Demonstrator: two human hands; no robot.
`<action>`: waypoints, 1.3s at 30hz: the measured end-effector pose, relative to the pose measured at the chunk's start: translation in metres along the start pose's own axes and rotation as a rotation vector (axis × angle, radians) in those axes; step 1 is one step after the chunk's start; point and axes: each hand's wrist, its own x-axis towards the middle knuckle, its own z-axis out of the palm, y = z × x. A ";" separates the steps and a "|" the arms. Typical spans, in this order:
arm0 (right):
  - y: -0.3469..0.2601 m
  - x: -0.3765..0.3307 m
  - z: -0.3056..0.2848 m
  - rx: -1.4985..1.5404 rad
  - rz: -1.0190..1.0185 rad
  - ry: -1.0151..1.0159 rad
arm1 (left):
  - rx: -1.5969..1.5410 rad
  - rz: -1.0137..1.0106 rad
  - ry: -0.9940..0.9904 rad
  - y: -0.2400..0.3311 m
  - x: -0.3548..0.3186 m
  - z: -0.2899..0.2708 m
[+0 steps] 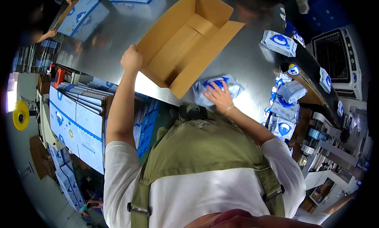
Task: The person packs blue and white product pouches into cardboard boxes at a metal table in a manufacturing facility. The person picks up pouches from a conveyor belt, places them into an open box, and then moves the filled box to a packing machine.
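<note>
Steel counter (pixel 244 58) fills the upper middle of the frame, grey and shiny. On it, centre top, sits the big open cardboard box (pixel 189 38), flaps spread, tipped with its mouth toward the person, nothing showing inside. Lower left of the frame: a stack of flat white-and-blue cartons (pixel 75 117) standing on edge beside the counter. At the right edge, a heap of white-and-blue soft packs (pixel 284 105), and one more pack (pixel 279 42) lying alone upper right on the counter. Now the hands: the left hand (pixel 131 59) is closed into a fist on the box's left flap edge, gripping the cardboard. The right hand (pixel 219 94) is spread wide and flat, fingers fanned, pressing down on a white-and-blue packet (pixel 233 86) that lies on the counter just below the box's near corner, close to the counter's front edge.
</note>
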 end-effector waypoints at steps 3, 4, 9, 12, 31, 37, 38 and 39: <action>0.022 -0.067 -0.012 0.115 0.131 -0.114 | 0.013 0.014 -0.008 0.000 0.000 0.002; 0.026 -0.086 -0.020 0.153 0.324 -0.245 | 0.017 0.013 -0.004 -0.001 -0.002 0.002; 0.047 -0.067 -0.051 0.506 1.101 0.114 | 0.011 0.002 -0.040 -0.004 0.007 0.003; 0.043 -0.010 -0.020 -0.031 1.347 -0.292 | -0.003 0.035 -0.046 -0.001 0.011 0.008; 0.153 -0.014 -0.057 2.427 0.336 0.869 | -0.047 0.062 0.018 -0.008 0.006 0.005; 0.162 0.150 -0.098 2.109 0.540 0.058 | -0.117 0.065 0.048 -0.007 0.006 0.010; 0.148 0.182 -0.095 1.962 0.573 -0.127 | -0.122 0.046 0.042 -0.003 0.007 0.012; 0.125 0.213 -0.088 1.888 0.565 -0.365 | -0.133 0.032 0.041 -0.005 0.009 0.011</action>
